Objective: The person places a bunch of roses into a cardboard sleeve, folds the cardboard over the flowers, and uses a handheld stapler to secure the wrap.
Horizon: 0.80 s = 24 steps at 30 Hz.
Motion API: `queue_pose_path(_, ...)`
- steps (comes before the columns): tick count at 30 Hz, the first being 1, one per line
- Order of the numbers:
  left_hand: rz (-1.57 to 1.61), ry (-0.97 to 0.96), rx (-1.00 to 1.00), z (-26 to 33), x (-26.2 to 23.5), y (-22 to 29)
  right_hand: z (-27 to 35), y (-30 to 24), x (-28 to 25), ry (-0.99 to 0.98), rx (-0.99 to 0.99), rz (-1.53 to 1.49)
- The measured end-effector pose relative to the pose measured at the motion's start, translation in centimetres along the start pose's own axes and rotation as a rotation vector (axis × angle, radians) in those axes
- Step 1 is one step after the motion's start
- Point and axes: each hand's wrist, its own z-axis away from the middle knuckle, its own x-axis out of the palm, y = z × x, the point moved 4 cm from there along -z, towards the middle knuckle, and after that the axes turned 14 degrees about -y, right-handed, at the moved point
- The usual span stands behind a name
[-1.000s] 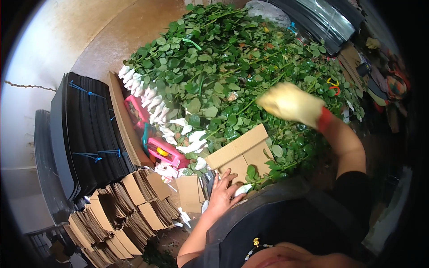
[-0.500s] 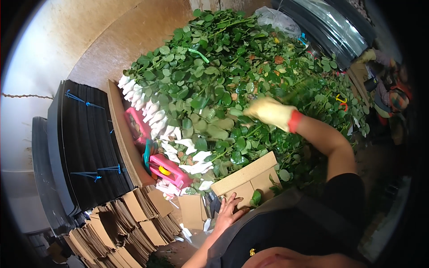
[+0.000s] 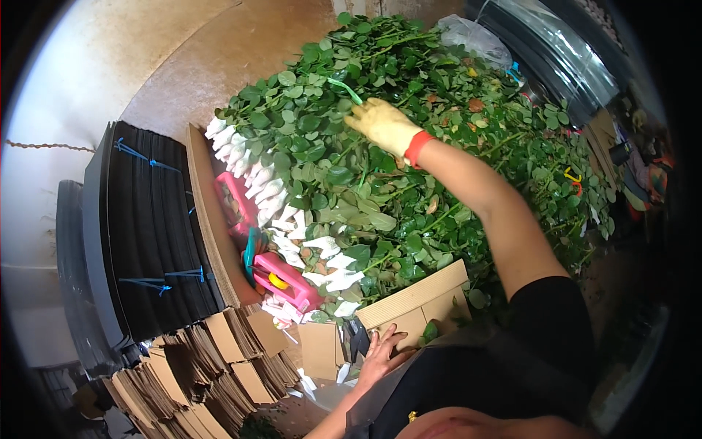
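Stems of green-leaved cut flowers [image 3: 409, 146] lie heaped across the work surface, their long axes running roughly from the white-sleeved heads [image 3: 292, 219] at the person's left toward the far right; a thin green tie [image 3: 345, 89] shows near the top of the heap, just beyond the gloved fingertips; the right hand [image 3: 384, 126], in a yellow glove with a red cuff, is stretched far forward over the pile, fingers curled loosely down into the leaves, touching them; whether it pinches a stem or the tie cannot be told; the left hand [image 3: 379, 353], bare, rests close to the body with fingers spread flat on the corrugated cardboard sheet [image 3: 417, 300] at the near edge of the heap; the right hand is thus much the nearer to the far stems; a pink tool [image 3: 285, 282] lies beside the flower heads; stacked folded cartons [image 3: 219, 358] and black sheets [image 3: 146, 234] stand at the left
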Motion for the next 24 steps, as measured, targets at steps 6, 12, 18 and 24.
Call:
queue_pose_path(6, -0.018, 0.015, 0.042, -0.4, 2.0, -3.0, -0.1, -3.7, 4.4, -0.386, -0.114, -0.245)
queue_pose_path(12, 0.024, 0.089, 0.055, -0.7, 1.7, -1.2, 17.4, -5.3, -0.3, -0.336, -0.36, -0.417)
queue_pose_path(18, -0.04, 0.081, 0.105, -0.5, 1.1, -0.9, 18.3, -2.9, 1.4, -0.304, -0.362, -0.818)
queue_pose_path(24, 0.043, -0.021, 0.007, -0.5, 0.3, -0.5, 8.9, 3.6, -2.3, -0.082, -0.187, -0.771)
